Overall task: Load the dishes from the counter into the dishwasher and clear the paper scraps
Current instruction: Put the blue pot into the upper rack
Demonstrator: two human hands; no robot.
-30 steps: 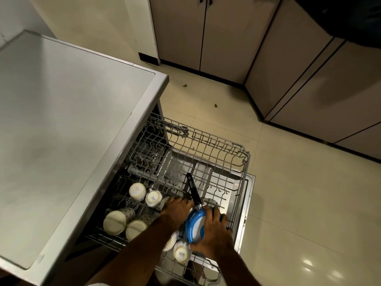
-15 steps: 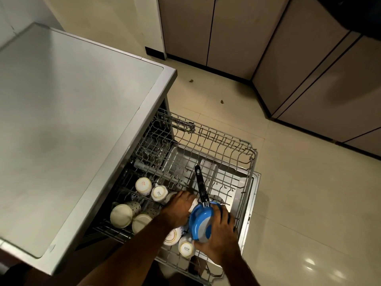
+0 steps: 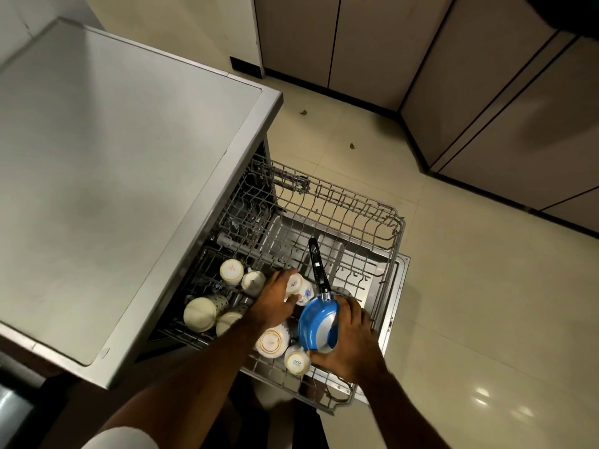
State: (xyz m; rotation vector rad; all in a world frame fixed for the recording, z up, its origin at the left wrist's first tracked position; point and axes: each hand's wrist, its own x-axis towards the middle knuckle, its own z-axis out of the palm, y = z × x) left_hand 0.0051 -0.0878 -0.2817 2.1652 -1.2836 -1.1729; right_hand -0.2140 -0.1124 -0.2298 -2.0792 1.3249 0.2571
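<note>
The wire dishwasher rack [image 3: 382, 228] is pulled out over the open door. A small blue pan [image 3: 316, 325] with a black handle [image 3: 319, 270] stands on its edge in the rack, my right hand [image 3: 350, 338] gripping its rim. My left hand [image 3: 275, 299] holds a white patterned cup [image 3: 299, 286] just left of the pan. Several white cups lie upside down in the rack, among them one marked SISTA [image 3: 296, 361] and one with an orange ring [image 3: 270, 341].
The dishwasher's grey top [image 3: 107, 176] fills the left. Two cream cups [image 3: 199, 314] sit at the rack's near left. Beige floor tiles [image 3: 470, 303] with two small scraps [image 3: 351, 145] lie to the right, cabinet doors [image 3: 505, 108] beyond.
My left hand has taken hold of the white patterned cup and lifted it into sight. The pan stays on edge in my right hand. The camera has shifted slightly.
</note>
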